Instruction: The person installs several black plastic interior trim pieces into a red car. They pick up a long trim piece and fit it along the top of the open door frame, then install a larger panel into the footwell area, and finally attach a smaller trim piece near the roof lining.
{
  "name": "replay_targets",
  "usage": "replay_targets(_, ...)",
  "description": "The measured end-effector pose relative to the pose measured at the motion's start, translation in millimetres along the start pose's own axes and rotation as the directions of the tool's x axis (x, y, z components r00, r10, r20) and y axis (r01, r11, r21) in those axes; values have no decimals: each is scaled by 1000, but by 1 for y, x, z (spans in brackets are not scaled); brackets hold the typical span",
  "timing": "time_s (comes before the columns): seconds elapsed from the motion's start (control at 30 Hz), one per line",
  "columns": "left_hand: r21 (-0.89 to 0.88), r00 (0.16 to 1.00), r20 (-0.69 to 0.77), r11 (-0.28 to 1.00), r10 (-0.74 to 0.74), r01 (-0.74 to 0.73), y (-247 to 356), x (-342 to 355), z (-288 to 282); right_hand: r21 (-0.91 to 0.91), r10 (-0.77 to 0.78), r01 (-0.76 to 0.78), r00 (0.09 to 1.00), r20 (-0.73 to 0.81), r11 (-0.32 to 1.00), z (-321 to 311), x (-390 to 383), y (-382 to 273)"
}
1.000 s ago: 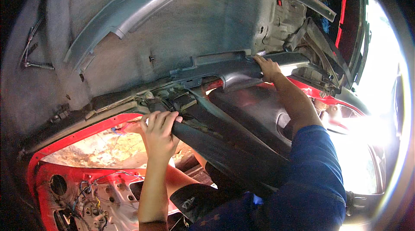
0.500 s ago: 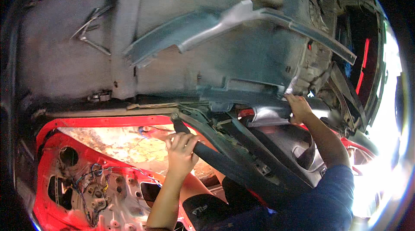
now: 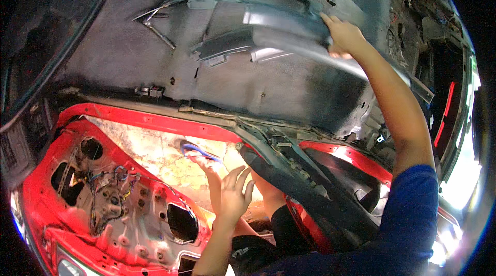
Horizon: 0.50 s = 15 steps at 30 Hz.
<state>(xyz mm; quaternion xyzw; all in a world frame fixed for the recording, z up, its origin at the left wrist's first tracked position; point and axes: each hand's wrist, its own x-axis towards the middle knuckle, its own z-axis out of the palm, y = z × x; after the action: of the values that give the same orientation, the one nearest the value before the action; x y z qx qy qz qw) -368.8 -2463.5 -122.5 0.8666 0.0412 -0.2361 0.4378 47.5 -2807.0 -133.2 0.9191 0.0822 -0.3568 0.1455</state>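
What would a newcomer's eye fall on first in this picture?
Probably the bright red door at lower left, with wires exposed on its inner side. Next, the dark trim at upper middle, held at its right by the right hand. The left hand, low in the middle, looks empty, fingers loosely spread.

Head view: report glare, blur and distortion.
In the head view, glare washes out the right edge; the ground shows pale beyond the red frame; the grey trim panel in the right hand looks slightly smeared; corners go black around the curved fisheye rim.
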Motion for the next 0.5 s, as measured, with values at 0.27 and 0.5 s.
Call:
replay_targets(0.27,-70,816,-63,818,-575,571,-17,-287,44,413,-63,191,951,-304,890,58,-19,-208)
replay_targets(0.5,-529,170,81,102,-982,843,-49,-537,144,429,-63,2,990,127,903,202,-169,-386)
